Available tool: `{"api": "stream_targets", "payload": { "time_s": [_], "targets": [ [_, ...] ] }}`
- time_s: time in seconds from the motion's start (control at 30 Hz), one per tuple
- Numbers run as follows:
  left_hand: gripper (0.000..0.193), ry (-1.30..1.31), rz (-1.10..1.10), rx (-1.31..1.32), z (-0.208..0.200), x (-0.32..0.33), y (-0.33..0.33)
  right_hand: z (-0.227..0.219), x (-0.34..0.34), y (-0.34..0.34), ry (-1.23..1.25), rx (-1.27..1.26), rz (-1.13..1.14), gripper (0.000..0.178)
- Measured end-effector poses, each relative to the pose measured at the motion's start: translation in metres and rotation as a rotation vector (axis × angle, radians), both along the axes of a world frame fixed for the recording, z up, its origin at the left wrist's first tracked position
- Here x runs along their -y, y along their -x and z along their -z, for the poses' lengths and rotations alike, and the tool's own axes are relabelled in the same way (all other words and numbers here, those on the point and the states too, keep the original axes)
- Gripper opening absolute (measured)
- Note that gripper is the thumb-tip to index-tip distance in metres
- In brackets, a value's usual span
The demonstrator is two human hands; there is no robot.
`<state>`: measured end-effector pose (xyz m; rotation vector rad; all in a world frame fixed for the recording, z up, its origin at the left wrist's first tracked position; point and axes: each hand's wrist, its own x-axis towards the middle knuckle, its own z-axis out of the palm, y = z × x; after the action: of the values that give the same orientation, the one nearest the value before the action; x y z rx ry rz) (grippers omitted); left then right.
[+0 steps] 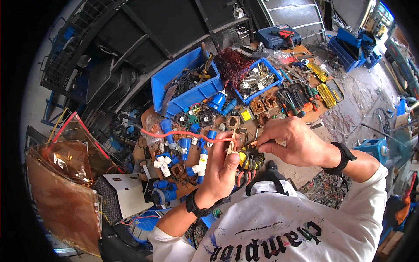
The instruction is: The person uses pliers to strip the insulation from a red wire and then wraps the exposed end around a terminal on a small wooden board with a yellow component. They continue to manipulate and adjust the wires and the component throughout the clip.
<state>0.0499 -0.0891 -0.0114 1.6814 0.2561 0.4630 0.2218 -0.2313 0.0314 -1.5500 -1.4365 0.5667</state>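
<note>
My left hand [219, 172] is closed around a ring-shaped coil [252, 158], which has black wire wound over a yellow core. A thick red cable [185, 133] runs from the coil past my left fingers and off to the left. Between those fingers and the coil stands a thin tan strip [232, 140]. Several short red leads [247, 177] hang from the coil's underside. At the coil's upper right, my right hand [291, 140] has its thumb and fingers pinched together. Whatever lies in that pinch is too small to make out.
Beyond my hands, a cluttered workbench [312, 115] carries a large blue bin [185, 102], a smaller blue tray [239, 98] of metal parts, blue plug connectors [185, 148], clamps [298, 97] and a drill [286, 37]. A white box [126, 194] stands left; wire scraps [325, 187] lie right.
</note>
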Motion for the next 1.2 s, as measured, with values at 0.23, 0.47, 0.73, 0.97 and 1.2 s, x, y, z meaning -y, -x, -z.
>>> {"api": "stream_targets", "payload": {
  "time_s": [0.23, 0.47, 0.73, 0.97, 1.2],
  "targets": [
    [0.068, 0.004, -0.057, -0.034, -0.002, 0.011, -0.007, 0.012, 0.005, -0.005, -0.064, 0.023, -0.031, 0.008],
    [0.068, -0.011, -0.075, -0.046, -0.004, 0.015, -0.020, 0.021, 0.002, -0.024, -0.121, 0.113, -0.118, 0.013],
    [0.072, -0.036, -0.053, -0.023, -0.016, 0.018, -0.033, -0.012, 0.012, -0.055, -0.028, 0.128, -0.091, 0.015],
    [0.065, -0.117, -0.088, -0.014, -0.023, 0.031, -0.046, -0.018, 0.021, -0.067, -0.029, 0.025, -0.147, 0.011],
    [0.062, -0.073, -0.138, -0.046, -0.025, 0.048, -0.056, -0.008, 0.029, -0.078, -0.044, 0.002, -0.156, 0.012]
  ]
}}
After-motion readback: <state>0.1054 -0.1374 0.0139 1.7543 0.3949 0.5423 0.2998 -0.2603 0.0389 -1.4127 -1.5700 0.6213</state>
